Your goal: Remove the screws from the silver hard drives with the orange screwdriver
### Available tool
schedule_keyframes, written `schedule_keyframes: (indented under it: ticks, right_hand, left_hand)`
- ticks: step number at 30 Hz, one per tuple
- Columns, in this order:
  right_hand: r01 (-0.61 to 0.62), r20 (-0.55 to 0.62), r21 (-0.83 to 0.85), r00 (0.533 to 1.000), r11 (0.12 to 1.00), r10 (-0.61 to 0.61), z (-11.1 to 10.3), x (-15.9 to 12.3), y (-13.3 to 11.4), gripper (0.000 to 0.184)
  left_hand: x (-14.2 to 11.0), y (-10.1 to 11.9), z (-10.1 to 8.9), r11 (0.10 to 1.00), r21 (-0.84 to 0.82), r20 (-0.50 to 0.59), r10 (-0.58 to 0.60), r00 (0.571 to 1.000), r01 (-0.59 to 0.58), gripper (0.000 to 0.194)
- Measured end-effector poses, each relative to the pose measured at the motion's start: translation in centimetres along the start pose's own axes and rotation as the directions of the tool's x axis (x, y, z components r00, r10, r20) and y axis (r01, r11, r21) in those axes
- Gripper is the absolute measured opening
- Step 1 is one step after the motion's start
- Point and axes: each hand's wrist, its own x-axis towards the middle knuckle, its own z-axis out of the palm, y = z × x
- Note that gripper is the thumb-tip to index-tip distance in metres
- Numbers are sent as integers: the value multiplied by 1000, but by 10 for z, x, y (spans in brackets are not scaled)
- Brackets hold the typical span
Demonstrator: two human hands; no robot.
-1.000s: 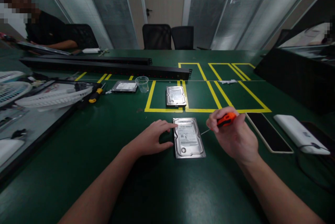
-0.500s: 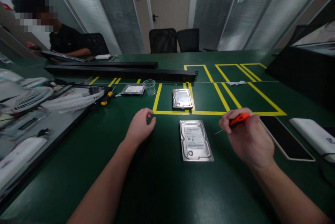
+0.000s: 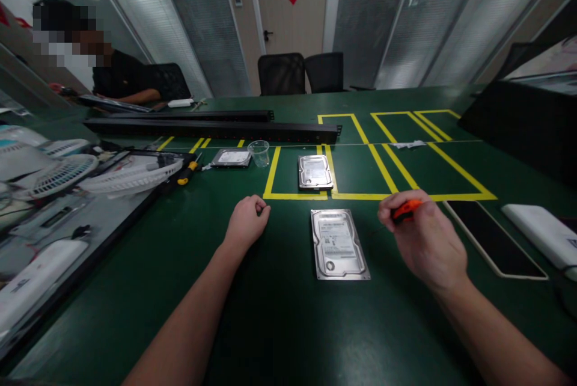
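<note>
A silver hard drive (image 3: 341, 245), label side up, lies on the green table between my hands. To its left rests my left hand (image 3: 247, 222), fingers curled in, with nothing visible in it. My right hand (image 3: 426, 235), right of the drive, is closed around the orange-and-black handle of a screwdriver (image 3: 407, 210); its thin shaft barely shows against the table. Another hard drive (image 3: 314, 172) lies farther back across the yellow tape. Back left, a third drive (image 3: 231, 157) sits beside a clear plastic cup (image 3: 259, 153).
Long black bars (image 3: 216, 130) lie across the back. At left, a tray (image 3: 130, 217) holds fan parts, with a yellow-handled screwdriver (image 3: 188, 171) by its edge. A phone (image 3: 496, 238) and white device (image 3: 538, 232) lie at right. A person (image 3: 121, 76) sits far left.
The fingers of my left hand have curled in more. My right hand keeps the screwdriver, its shaft now harder to see. The view has shifted slightly; the drives stay in place.
</note>
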Motion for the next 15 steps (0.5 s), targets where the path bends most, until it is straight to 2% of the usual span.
schedule_keyframes:
  ticks: [6, 8, 10, 12, 13, 15]
  right_hand:
    - [3, -1, -35, 1000, 999, -3, 3, 0, -1, 33]
    - [12, -2, -44, 1000, 999, -12, 3, 1, -1, 33]
    - [31, -1, -77, 1000, 997, -31, 1, 0, -2, 34]
    - [67, 37, -180, 997, 981, -62, -3, -1, -5, 35]
    - [105, 94, -262, 992, 959, -83, -4, -2, -7, 33]
    - [231, 299, -451, 949, 862, -98, -4, -5, -13, 24]
  left_hand:
    - [0, -5, 1, 999, -31, 16, 23, 1000, -22, 15]
    - [-1, -2, -3, 996, -51, 0, 78, 997, -78, 14]
    - [-6, 7, -11, 975, -116, -4, 192, 981, -192, 13]
    - [-14, 20, -20, 919, -232, 64, 340, 938, -318, 12]
    - [-19, 27, -24, 884, -282, 128, 421, 898, -374, 11]
    - [-30, 42, -30, 814, -377, 238, 547, 803, -442, 9]
